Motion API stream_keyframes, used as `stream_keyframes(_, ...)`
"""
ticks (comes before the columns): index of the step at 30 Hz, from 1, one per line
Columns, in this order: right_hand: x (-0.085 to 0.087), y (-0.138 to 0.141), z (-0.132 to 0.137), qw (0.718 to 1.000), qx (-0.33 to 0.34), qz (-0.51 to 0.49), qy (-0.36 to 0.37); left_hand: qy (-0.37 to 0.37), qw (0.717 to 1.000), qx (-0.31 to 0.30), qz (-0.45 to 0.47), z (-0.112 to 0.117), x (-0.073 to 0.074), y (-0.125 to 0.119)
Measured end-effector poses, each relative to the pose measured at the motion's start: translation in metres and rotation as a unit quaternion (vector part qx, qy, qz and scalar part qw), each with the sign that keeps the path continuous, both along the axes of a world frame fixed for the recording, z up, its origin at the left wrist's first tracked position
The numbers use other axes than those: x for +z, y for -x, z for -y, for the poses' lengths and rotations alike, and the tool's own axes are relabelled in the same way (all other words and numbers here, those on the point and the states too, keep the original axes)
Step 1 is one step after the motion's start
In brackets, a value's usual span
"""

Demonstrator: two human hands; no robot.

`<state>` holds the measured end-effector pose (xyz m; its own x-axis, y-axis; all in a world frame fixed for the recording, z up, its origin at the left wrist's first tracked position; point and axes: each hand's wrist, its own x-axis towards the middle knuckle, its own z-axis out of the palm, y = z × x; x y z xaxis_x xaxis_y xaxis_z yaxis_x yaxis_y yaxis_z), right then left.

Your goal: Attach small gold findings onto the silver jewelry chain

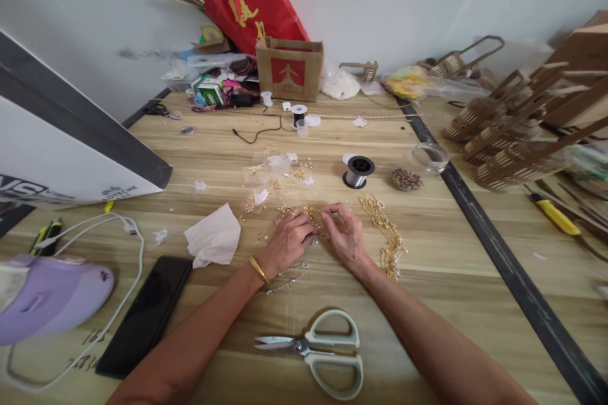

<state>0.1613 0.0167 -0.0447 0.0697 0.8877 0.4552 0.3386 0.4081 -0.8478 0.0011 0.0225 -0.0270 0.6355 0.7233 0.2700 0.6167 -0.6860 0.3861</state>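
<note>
In the head view my left hand (292, 237), with a gold bracelet (259, 270) at its wrist, rests palm down over small gold pieces. Its fingers are bent and close together; whatever they hold is hidden. Facing it, my right hand (346, 234) has thumb and forefinger curled close to each other beside the gold beads (309, 211), and anything between them is too small to tell. Gold chains (387, 237) lie just right of my right hand. A silver chain (285, 283) with a ring lies under my left wrist. Scissors (316, 348) with pale handles rest between my forearms.
A wire spool (359, 172) and a jar of coloured beads (407, 179) stand beyond my right hand. Small bags of findings (280, 168) lie ahead. To the left are a paper napkin (215, 237), a black phone (145, 316) and a white cable (141, 247). Woven baskets (503, 139) stand right.
</note>
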Motion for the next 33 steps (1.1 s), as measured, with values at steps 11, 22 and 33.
stream_keyframes(11, 0.003, 0.002, 0.002, 1.000, -0.001, -0.009, 0.003, 0.007, 1.000, 0.006, 0.005, -0.001, -0.001, 0.002)
stream_keyframes(22, 0.003, 0.001, 0.003, 1.000, -0.001, -0.008, 0.015, 0.076, 0.981, 0.051, 0.170, -0.006, 0.003, 0.006)
stream_keyframes(33, 0.006, 0.003, 0.008, 0.998, 0.033, 0.034, -0.031, 0.372, 0.819, 0.135, 0.415, -0.016, 0.000, 0.015)
